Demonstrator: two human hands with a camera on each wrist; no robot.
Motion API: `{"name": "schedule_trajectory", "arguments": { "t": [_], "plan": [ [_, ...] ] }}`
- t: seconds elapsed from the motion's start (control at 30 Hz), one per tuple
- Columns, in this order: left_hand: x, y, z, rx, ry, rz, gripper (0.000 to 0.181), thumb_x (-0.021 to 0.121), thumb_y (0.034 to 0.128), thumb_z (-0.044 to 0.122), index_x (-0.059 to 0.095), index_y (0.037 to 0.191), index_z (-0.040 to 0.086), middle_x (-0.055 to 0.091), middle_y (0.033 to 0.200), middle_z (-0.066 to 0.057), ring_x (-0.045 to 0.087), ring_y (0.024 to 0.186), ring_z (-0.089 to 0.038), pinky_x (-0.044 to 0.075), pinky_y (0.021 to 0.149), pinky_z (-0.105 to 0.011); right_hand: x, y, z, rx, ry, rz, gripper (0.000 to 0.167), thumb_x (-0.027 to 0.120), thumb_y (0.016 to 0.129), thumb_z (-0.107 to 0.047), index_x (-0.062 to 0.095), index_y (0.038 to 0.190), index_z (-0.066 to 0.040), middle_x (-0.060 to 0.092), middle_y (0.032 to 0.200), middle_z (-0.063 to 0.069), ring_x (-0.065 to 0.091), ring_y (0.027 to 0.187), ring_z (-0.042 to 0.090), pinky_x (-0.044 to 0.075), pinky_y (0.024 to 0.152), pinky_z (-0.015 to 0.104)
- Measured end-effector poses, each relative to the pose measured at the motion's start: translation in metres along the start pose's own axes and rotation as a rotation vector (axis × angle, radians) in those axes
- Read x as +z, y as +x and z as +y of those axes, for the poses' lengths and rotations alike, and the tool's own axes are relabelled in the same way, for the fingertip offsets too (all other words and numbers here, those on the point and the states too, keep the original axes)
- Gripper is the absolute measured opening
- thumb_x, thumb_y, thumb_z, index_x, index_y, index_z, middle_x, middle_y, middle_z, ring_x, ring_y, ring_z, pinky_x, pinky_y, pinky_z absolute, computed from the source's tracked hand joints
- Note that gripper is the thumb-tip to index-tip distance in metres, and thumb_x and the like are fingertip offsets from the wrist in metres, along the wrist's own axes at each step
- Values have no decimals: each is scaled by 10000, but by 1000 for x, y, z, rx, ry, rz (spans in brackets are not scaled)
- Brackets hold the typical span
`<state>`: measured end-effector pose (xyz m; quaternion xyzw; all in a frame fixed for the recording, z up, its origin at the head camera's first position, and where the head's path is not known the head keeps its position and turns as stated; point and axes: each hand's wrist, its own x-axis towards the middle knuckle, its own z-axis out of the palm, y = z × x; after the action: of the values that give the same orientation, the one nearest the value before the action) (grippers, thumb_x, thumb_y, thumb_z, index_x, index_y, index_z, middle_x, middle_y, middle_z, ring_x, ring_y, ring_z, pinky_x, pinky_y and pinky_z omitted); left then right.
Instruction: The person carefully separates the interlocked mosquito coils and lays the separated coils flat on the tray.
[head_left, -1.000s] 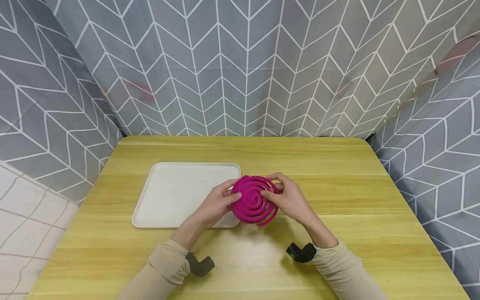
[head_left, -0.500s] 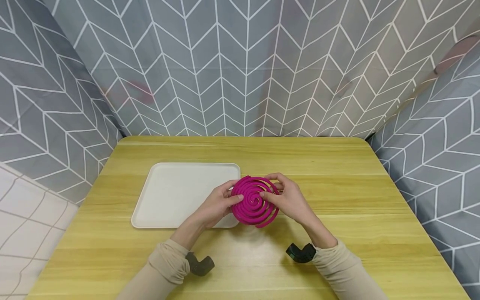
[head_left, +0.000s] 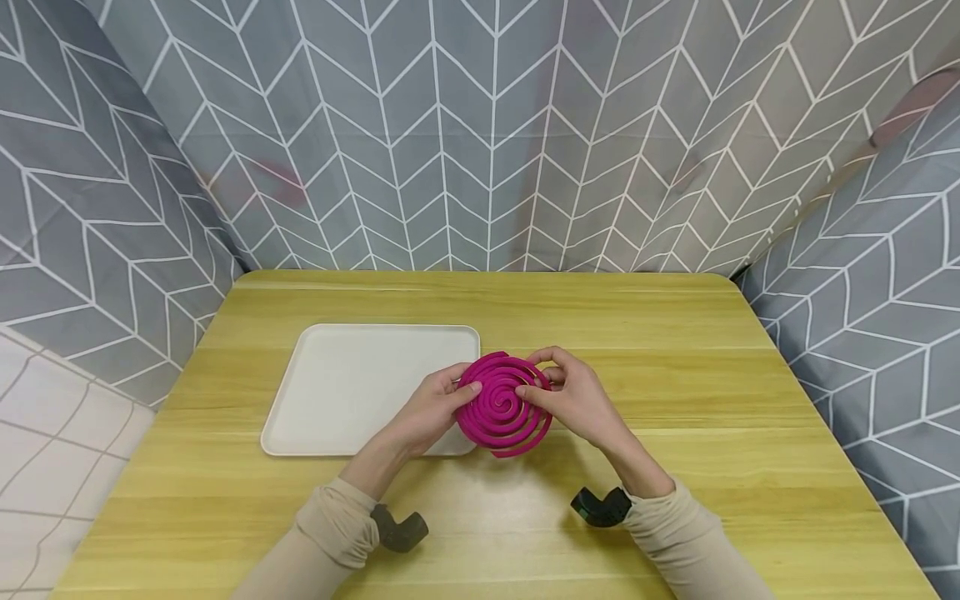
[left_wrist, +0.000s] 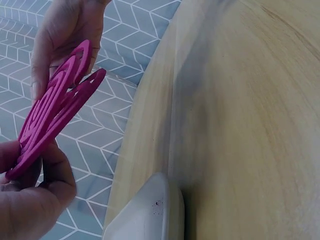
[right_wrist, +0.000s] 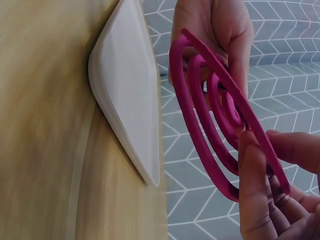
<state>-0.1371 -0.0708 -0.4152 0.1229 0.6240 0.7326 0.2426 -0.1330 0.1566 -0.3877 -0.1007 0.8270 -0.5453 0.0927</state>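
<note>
A magenta mosquito coil [head_left: 480,417] is held up over the table, just right of the white tray. My left hand [head_left: 427,412] pinches its left edge, thumb on top and fingers beneath. On the opposite side, my right hand [head_left: 588,400] grips the coil, its thumb lying on the rings near the centre. From the left wrist view, the coil [left_wrist: 45,125] is tilted and its strands stand apart in layers. The right wrist view also shows gaps between the coil's [right_wrist: 250,115] rings. Whether it is one coil or two nested ones, I cannot tell.
The shallow white tray [head_left: 337,392] lies on the wooden table [head_left: 660,358] to the left, its right edge close beside the left hand and coil. Grey patterned curtains [head_left: 465,142] hang behind the table and at both sides. A black wrist device [head_left: 603,507] sits on the right wrist.
The coil has shifted slightly left and turned a little, its loose outer end at the bottom swinging leftward. Both hands keep their hold and have barely moved.
</note>
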Motion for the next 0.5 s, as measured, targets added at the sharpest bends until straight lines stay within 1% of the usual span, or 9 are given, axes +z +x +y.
{"name": "schedule_trajectory", "arguments": {
  "t": [0.13, 0.23, 0.37, 0.5],
  "plan": [
    [1, 0, 0, -28, -19, 1, 378, 384, 1053, 104, 413, 1399, -46, 683, 980, 25, 654, 809, -37, 570, 726, -196, 1, 0, 1, -11, -3, -3, 398, 759, 853, -164, 553, 1169, -37, 707, 809, 121, 660, 670, 121, 547, 587, 238],
    [1, 0, 0, -40, -34, 0, 376, 413, 1041, 89, 410, 1394, -40, 682, 972, 12, 664, 800, -52, 573, 701, -202, 1, 0, 2, -12, 1, 4, 394, 755, 855, -153, 547, 1166, -28, 711, 825, 142, 658, 671, 125, 540, 581, 231],
    [1, -2, 1, -32, -35, 2, 405, 489, 996, 40, 404, 1381, -51, 667, 1019, -15, 664, 856, -72, 575, 738, -207, 1, -1, 2, -3, 15, 14, 396, 749, 860, -146, 536, 1171, -25, 728, 896, 168, 684, 714, 134, 553, 604, 232],
    [1, -2, 1, -19, -34, 0, 422, 516, 976, 20, 406, 1377, -57, 673, 1022, -21, 665, 873, -82, 576, 758, -211, 0, -1, 2, 8, 22, 14, 402, 746, 861, -145, 532, 1183, -33, 729, 927, 175, 691, 734, 142, 557, 613, 238]
  ]
}}
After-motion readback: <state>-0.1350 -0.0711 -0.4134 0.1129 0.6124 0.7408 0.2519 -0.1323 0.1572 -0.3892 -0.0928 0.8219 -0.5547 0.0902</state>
